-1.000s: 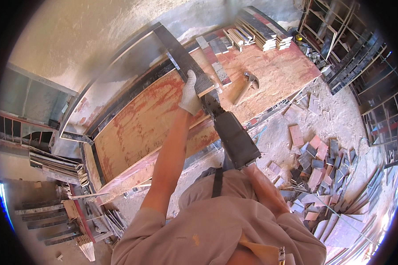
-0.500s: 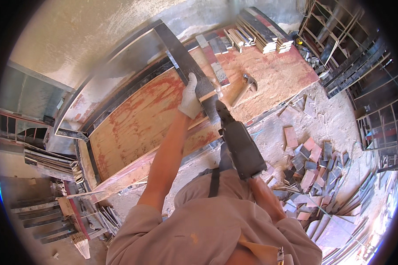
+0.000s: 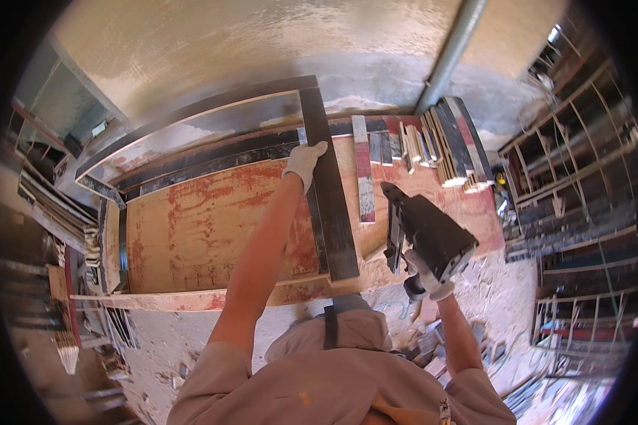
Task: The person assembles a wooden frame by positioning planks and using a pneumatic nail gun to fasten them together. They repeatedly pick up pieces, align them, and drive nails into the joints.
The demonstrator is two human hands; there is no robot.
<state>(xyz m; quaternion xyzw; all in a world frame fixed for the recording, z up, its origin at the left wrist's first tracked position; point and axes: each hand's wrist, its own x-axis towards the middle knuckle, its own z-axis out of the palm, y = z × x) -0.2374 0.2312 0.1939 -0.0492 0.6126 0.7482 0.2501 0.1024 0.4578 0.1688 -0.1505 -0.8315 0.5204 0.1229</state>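
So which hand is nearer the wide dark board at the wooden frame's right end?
Left. The left hand grips the wide dark board by its left edge; the right hand is off to its right, holding the black tool.

Left grip (image 3: 305, 164) on board (image 3: 334, 212), right grip (image 3: 424, 275) holding black tool (image 3: 436, 230)

Black nail gun (image 3: 439, 230) tilted, right of dark frame (image 3: 333, 198).
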